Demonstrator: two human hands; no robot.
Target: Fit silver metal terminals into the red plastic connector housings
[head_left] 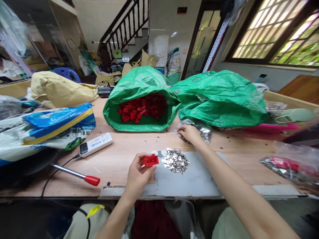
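My left hand [139,171] is closed around a small red plastic housing [151,160], its hollow side facing me, just above the table. To the right of it lies a loose pile of small shiny metal pieces [175,160] on a grey sheet [189,184]. My right hand [190,133] reaches to a clear plastic bag [204,131] of metal parts behind the pile. Its fingers are bent together at the bag's opening; what they pinch, if anything, is too small to make out. Behind, a green woven sack [139,83] lies open with many red plastic pieces [142,108] inside.
A second green sack [221,99] lies at the back right. At left are a white power strip [96,144], a lever with a red grip [92,180], a blue and white sack [59,126] and brown paper [62,89]. A clear bag of parts [286,166] sits at far right.
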